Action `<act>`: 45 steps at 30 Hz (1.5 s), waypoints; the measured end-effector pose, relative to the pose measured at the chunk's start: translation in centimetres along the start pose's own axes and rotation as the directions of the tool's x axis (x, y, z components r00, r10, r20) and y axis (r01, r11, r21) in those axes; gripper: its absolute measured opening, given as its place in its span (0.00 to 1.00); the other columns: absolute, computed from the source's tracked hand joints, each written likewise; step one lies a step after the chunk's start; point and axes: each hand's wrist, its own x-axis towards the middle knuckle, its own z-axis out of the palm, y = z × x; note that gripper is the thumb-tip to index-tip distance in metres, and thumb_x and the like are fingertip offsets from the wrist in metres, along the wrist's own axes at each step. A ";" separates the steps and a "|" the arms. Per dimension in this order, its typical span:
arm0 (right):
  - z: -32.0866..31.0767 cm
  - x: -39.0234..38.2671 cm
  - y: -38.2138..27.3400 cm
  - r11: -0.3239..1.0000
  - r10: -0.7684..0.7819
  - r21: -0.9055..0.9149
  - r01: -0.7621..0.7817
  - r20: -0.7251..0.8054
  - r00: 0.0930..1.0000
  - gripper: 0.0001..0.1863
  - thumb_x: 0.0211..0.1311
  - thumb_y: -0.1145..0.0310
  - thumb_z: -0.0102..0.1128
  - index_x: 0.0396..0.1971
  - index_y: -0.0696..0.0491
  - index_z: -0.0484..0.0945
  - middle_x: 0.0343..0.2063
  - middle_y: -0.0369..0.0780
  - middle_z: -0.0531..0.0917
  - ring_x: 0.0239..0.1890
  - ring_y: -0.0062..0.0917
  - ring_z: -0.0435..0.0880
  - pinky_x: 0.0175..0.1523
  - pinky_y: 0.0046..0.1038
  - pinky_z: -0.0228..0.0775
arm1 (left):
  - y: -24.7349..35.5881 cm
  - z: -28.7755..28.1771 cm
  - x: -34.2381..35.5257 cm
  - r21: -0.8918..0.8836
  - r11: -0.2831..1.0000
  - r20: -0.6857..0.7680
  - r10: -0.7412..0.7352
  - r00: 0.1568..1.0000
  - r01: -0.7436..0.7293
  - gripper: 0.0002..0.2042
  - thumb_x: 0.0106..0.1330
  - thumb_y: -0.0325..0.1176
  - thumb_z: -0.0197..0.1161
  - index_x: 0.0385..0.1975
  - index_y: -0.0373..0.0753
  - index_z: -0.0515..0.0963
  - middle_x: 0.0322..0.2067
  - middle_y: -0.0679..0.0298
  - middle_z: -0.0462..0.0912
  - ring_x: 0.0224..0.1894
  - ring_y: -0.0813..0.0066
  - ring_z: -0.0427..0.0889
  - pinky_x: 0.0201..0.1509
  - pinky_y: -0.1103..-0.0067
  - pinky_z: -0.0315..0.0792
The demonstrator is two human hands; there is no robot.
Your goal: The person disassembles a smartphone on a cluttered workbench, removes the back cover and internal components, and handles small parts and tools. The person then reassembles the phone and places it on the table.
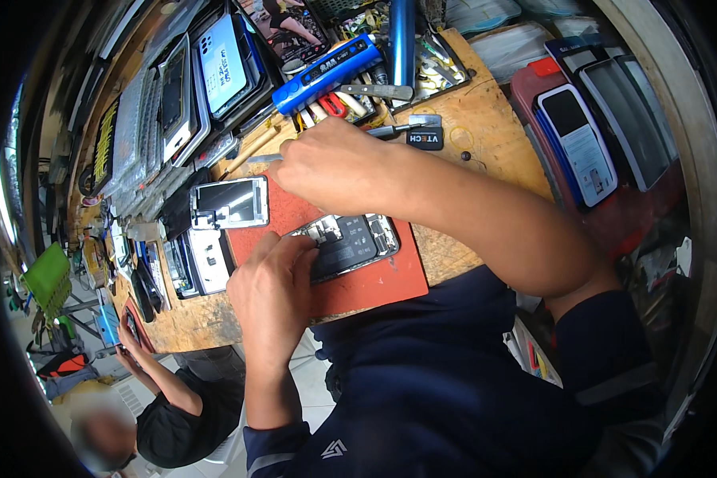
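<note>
A wooden workbench (492, 151), crowded with tools and phone parts, carries a red mat (366, 296), which presumably cushions the work and marks off its area. The opened phone (384, 237) lies tilted across this mat, its dark battery (350, 252) facing up, so that the interior is exposed to you. Your left hand (269, 283) has its fingers bent against the phone's left end, probably to steady it; whether they pinch it cannot be told. Your right hand (327, 163) is curled above the mat, beyond the phone; its fingertips are hidden, and you cannot tell whether it grips the slim metal tool (264, 158) beside it. A detached panel (231, 203) lies at the mat's left edge, apparently set aside within easy reach.
</note>
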 end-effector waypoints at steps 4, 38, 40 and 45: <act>-0.1 -0.1 0.0 1.000 0.000 0.001 0.000 0.009 1.000 0.10 0.57 0.75 0.66 0.40 0.58 0.87 0.31 0.48 0.89 0.38 0.43 0.93 0.39 0.45 0.84 | -1.3 -0.5 2.1 -0.196 0.980 0.177 0.006 0.984 0.029 0.06 0.65 0.25 0.70 0.39 0.36 0.83 0.30 0.53 0.85 0.32 0.50 0.85 0.37 0.63 0.75; 0.0 -0.2 0.1 1.000 -0.002 0.021 0.002 -0.018 1.000 0.12 0.57 0.77 0.64 0.42 0.60 0.86 0.31 0.48 0.89 0.37 0.44 0.92 0.39 0.45 0.83 | -2.2 2.6 -1.9 -0.127 0.970 -0.259 0.170 0.951 -0.208 0.10 0.62 0.23 0.73 0.43 0.37 0.87 0.38 0.57 0.81 0.42 0.58 0.81 0.46 0.66 0.74; 0.0 -0.2 0.1 1.000 -0.002 0.024 0.002 -0.020 1.000 0.12 0.58 0.77 0.64 0.42 0.60 0.86 0.31 0.48 0.89 0.36 0.44 0.92 0.39 0.45 0.83 | -2.3 2.7 -1.9 -0.125 0.967 -0.263 0.183 0.947 -0.222 0.10 0.62 0.23 0.73 0.43 0.37 0.87 0.38 0.57 0.81 0.42 0.58 0.81 0.46 0.66 0.74; 0.1 -0.2 0.1 1.000 0.001 0.011 -0.001 -0.013 1.000 0.11 0.58 0.77 0.64 0.41 0.60 0.86 0.31 0.49 0.89 0.37 0.44 0.92 0.39 0.45 0.83 | -2.2 3.0 -1.8 -0.183 0.970 -0.248 0.114 0.962 -0.162 0.08 0.62 0.21 0.72 0.40 0.37 0.87 0.36 0.57 0.80 0.41 0.57 0.80 0.45 0.66 0.74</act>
